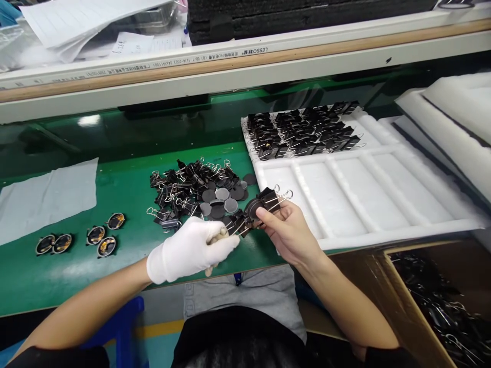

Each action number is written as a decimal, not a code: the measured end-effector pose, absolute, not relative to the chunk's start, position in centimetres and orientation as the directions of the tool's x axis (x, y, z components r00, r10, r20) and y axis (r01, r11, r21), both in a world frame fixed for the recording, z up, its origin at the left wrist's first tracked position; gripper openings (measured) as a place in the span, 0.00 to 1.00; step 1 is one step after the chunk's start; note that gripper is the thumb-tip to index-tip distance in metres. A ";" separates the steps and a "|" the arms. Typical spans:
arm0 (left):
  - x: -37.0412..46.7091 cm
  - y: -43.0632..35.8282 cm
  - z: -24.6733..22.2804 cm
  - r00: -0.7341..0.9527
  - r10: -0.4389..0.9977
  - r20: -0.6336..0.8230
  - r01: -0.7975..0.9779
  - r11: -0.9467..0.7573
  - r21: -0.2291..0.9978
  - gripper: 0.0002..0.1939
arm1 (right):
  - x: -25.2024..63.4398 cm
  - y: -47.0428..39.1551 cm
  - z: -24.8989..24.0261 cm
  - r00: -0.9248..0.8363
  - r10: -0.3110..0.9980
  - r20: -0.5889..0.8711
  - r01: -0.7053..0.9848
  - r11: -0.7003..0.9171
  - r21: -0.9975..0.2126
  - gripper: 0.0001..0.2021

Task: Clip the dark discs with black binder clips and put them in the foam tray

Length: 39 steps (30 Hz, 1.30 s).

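My left hand [192,250], in a white glove, is closed on the wire handles of a black binder clip [235,225]. My bare right hand [293,230] grips a round black watch-case-like piece [252,208], its thumb pressed on the face. Another binder clip [268,198] sits on that piece's far right side, its wire handles pointing right. Just beyond my hands lies a pile of binder clips [178,186]. Loose round discs [222,194], black and grey, are spread at the pile's right. My left fingertips are partly hidden.
Several round metal watch cases [95,235] lie on the green table [130,194] at left, near a white sheet [49,194]. A white foam tray [399,227] at right carries rows of clipped pieces [303,133]. More clips fill a cardboard box [402,286] at lower right.
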State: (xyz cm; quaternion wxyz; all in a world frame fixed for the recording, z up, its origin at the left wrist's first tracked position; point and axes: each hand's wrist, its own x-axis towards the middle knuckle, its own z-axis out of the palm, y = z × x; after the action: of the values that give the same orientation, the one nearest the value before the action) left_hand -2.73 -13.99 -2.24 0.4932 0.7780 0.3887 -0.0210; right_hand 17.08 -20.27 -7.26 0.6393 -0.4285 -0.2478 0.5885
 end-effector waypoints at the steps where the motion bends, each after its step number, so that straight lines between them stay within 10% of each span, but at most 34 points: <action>1: -2.7 -14.0 -2.3 0.694 0.588 -0.415 0.626 -0.209 0.751 0.18 | 17.1 -20.3 -7.4 0.186 0.965 -0.187 -0.541 -0.059 -0.839 0.22; 13: -2.8 -13.8 -2.6 0.744 0.601 -0.291 0.589 -0.386 0.710 0.20 | 17.0 -20.8 -8.2 0.156 0.975 -0.158 -0.533 -0.051 -0.844 0.21; 18: -2.2 -13.2 -2.2 0.807 0.308 -0.504 0.466 0.191 0.864 0.37 | 18.3 -21.0 -8.1 0.108 0.945 0.308 -0.318 0.327 -0.890 0.10; 21: -1.8 -13.1 -2.1 0.773 0.362 -0.520 0.427 0.309 0.850 0.34 | 20.8 -21.9 -6.7 -0.098 0.893 0.440 0.000 0.442 -0.897 0.16; 27: -1.0 -12.9 -1.6 0.713 0.606 -0.353 0.501 -0.089 0.861 0.12 | 24.8 -23.0 -3.8 -0.396 0.918 0.019 0.283 0.142 -0.949 0.53; 32: -0.5 -13.1 -2.4 0.739 0.618 -0.268 0.594 -0.411 0.692 0.13 | 22.7 -21.0 -3.7 -0.159 0.985 -0.067 0.392 0.001 -0.920 0.11; 39: -4.4 -14.2 -6.8 0.841 0.460 0.285 0.368 -0.872 0.323 0.27 | 35.7 -17.2 -0.5 0.010 0.979 0.204 0.704 0.138 -0.697 0.10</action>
State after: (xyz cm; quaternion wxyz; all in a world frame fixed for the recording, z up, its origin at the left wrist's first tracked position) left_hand -4.44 -14.21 -6.84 0.1285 0.9507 0.2178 0.1795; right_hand 35.70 -17.20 -0.46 0.3391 -0.6244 -0.6738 0.2027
